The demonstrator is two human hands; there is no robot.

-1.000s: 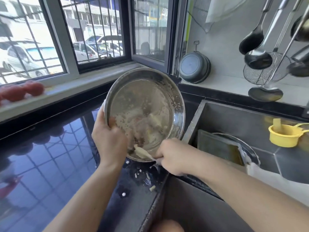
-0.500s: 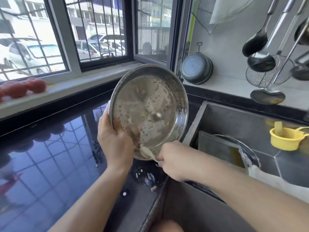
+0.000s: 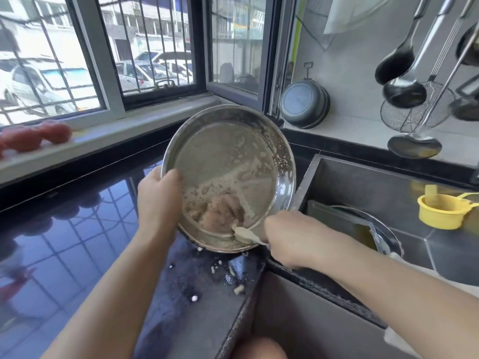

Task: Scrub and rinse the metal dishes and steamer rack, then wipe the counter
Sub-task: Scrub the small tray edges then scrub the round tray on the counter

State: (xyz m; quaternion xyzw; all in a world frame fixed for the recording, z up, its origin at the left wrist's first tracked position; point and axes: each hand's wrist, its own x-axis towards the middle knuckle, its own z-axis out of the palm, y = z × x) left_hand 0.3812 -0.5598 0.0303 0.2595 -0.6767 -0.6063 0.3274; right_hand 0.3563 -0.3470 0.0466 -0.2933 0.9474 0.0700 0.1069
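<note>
Leftmost, red tomatoes (image 3: 36,137) sit on the window sill; glossy black table (image 3: 64,242) below. Left hand (image 3: 158,200) grips the pan (image 3: 230,174) by its left rim, thumb over the edge, holding it tilted up with its lower edge near the table corner, beside the sink (image 3: 363,193). Pan interior carries suds and streaks. Right hand (image 3: 293,239) curls round a pale scrubber (image 3: 245,234) pressed at the lower inside wall. Judgement: thin steel, light and stiff, but soapy, so slippery; rim grip with thumb hooked inside is safest. Food bits (image 3: 233,272) lie on the table. Yellow cup (image 3: 440,211) far right in the sink.
</note>
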